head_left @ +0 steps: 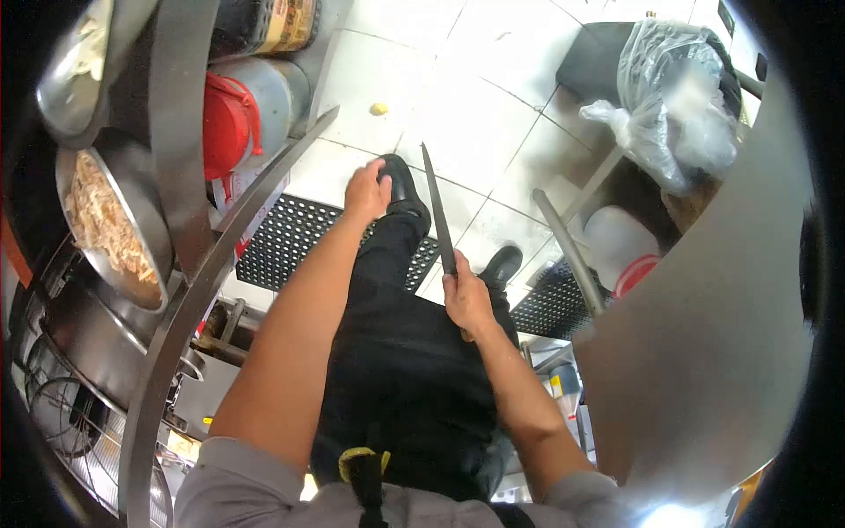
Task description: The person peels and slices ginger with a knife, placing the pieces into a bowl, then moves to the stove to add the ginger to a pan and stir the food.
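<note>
My right hand (468, 301) is closed around the handle end of a knife (437, 207), whose long, narrow, dark blade points forward and tapers to a tip above the tiled floor. My left hand (365, 189) is held out ahead over a black shoe (403, 189), with nothing seen in it. Its thumb stands apart from the fingers, which are partly turned from view. The blade passes to the right of my left hand without touching it.
A metal bowl of shredded food (110, 229) sits on the left, near a red-lidded container (229, 123). A bin with a clear plastic bag (678, 106) stands front right. A metal counter (704, 352) lies at right. Perforated black mats (286, 242) and a yellow scrap (378, 109) lie on the floor.
</note>
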Demonstrator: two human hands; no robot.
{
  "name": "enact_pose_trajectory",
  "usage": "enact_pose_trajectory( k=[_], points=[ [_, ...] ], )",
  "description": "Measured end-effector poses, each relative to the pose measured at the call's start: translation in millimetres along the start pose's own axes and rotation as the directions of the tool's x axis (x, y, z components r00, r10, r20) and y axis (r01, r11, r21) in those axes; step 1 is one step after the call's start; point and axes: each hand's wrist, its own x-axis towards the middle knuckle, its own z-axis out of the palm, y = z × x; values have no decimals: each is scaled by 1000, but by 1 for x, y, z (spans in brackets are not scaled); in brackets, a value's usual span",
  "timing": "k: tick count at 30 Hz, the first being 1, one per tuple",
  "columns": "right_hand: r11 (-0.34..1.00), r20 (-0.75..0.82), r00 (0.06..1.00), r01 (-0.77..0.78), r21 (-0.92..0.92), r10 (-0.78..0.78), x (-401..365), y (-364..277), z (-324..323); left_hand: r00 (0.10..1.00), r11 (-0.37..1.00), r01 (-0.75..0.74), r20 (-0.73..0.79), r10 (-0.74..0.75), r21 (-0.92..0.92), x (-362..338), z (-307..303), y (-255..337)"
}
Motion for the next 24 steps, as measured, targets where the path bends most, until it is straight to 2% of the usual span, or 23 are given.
enact_pose_trajectory(
  k=[3,5,8,9,12,15,18,21,24],
  points=[
    [998,-5,1000,-11,61,12,3,0,8,1000,995,30,-2,-30,98,46,-1,-4],
    [994,14,999,-41,104,40,5,1,11,999,999,31,23,-32,34,83,-7,-8],
    [989,158,986,-71,131,49,40,-12,8,996,998,58,70,-57,-4,108,-8,-19],
    [995,77,994,73,72,-78,59,-9,13,995,998,67,72,-66,-12,114,-8,-20],
    [992,59,996,71,-105,-65,106,-35,6,997,998,62,53,-63,16,132,-5,-21],
    [991,77,994,90,-103,-82,132,-48,-3,976,990,110,179,-124,88,152,-6,-21],
    [989,119,991,76,-127,-61,143,-56,-10,984,986,156,81,-160,53,171,15,-34],
    [991,165,984,91,-103,-73,148,-54,-16,986,987,158,60,-158,10,185,30,-39],
    [990,150,984,108,-86,-95,144,-52,-16,970,969,243,28,-242,-40,193,34,-33]
  ],
)
